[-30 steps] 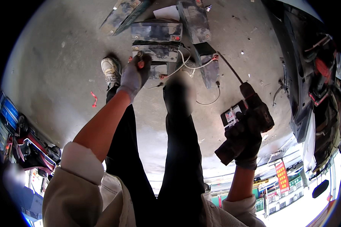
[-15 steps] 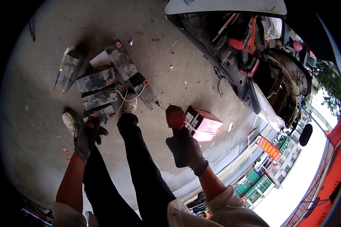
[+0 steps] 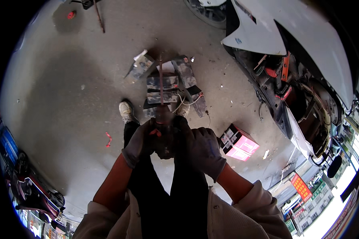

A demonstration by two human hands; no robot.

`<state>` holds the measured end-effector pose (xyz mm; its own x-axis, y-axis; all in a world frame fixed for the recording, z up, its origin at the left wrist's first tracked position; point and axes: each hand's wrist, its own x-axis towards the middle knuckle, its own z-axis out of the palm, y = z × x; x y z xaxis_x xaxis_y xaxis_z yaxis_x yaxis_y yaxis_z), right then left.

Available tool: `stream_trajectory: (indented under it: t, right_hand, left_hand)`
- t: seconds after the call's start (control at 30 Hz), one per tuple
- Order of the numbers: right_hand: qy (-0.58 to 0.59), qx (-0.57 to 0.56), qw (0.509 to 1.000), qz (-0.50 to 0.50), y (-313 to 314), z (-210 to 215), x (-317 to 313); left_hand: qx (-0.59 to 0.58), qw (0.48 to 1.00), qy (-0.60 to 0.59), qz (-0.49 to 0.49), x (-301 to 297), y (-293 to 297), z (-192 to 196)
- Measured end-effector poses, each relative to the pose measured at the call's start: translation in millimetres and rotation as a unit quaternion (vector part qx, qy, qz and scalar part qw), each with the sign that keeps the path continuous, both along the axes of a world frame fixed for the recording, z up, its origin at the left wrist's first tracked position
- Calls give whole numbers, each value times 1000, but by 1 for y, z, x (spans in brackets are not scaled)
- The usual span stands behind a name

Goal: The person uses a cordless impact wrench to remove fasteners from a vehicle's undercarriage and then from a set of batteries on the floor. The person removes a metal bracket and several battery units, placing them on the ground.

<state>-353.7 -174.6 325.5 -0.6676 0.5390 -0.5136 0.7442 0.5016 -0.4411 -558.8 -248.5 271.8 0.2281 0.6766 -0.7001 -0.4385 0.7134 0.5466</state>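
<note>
In front of my legs, both gloved hands are around a dark, drill-like tool (image 3: 163, 148) with a blurred reddish front and a long thin rod (image 3: 161, 79) pointing away from me. My left hand (image 3: 141, 142) closes on its left side, where a bit of red shows. My right hand (image 3: 201, 147) wraps its right side, with some fingers hidden. Beyond the tool, several grimy rectangular batteries (image 3: 154, 83) lie on the floor by my shoes. A pale cable (image 3: 190, 102) runs to the battery on the right (image 3: 198, 104).
A red, black and pink carton (image 3: 240, 142) stands on the floor to the right. Past it is a white vehicle (image 3: 303, 34) with its body opened. A red strip (image 3: 108, 139) lies at left. A parked scooter (image 3: 38, 191) stands at lower left.
My hands have come together from apart. The tool, held by my right hand before, is now between both, its rod pointing away. The view has shifted, showing more floor at left.
</note>
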Motion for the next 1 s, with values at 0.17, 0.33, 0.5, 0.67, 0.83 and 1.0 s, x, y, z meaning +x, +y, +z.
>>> stream_trajectory:
  t: [0.17, 0.33, 0.5, 0.67, 0.83, 1.0]
  right_hand:
    - [91, 55, 994, -12, 15, 90, -42]
    - [171, 127, 977, 13, 26, 180, -87]
    - [244, 195, 948, 56, 46, 268, -110]
    - [476, -101, 873, 10, 69, 342, -120]
    - [558, -545, 625, -18, 98, 377, -125]
    - [612, -635, 467, -59, 137, 366, -139]
  left_hand:
    - [11, 996, -24, 80, -40, 28, 136]
    - [153, 973, 173, 11, -86, 38, 259]
    - [206, 955, 199, 81, -99, 36, 365]
    - [249, 936, 144, 204, -116, 16, 407]
    - [245, 928, 203, 192, -91, 10, 410]
    - [259, 923, 209, 191, -64, 9, 424]
